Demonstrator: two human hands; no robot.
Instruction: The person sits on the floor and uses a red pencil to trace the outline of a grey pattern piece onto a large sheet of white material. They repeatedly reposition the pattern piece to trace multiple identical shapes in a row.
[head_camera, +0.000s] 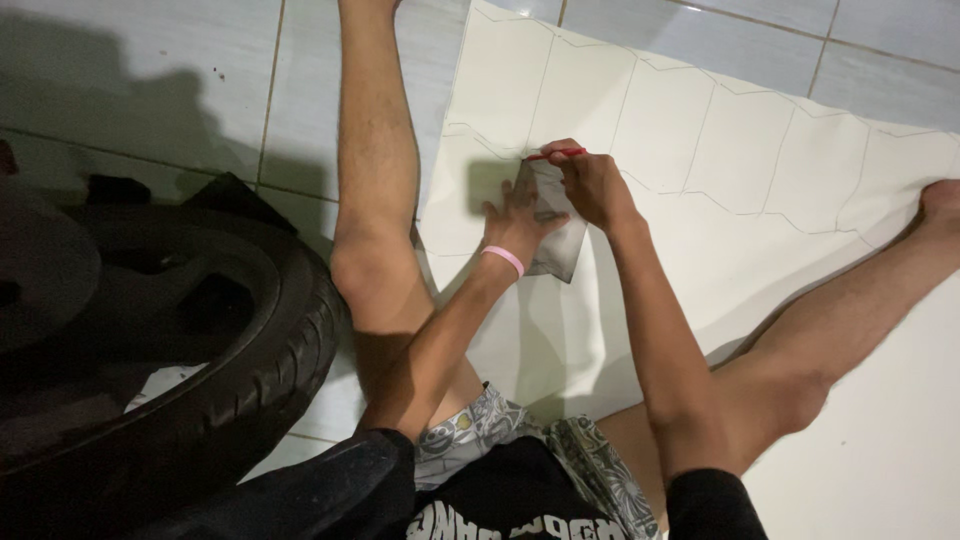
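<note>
A person is sitting on a tiled floor (150, 90) with legs spread around a large white sheet (720, 130), which is lying flat and is already carrying faint pencil outlines of repeated angular shapes across its upper part. The left hand (518, 222), with a pink band (503, 259) at the wrist, is pressing fingers spread and flat on a small grey template (560, 250), a roughly rectangular card lying on the sheet near its left edge. The right hand (592, 185) is pinching a red pencil (556, 154) and is holding its tip against the template's upper edge. Both hands are touching at the template. A dark tyre (250, 370) is lying on the floor well to the left, just beside the person's left leg (375, 180). The right leg (840, 310) is resting across the sheet's right part.
</note>
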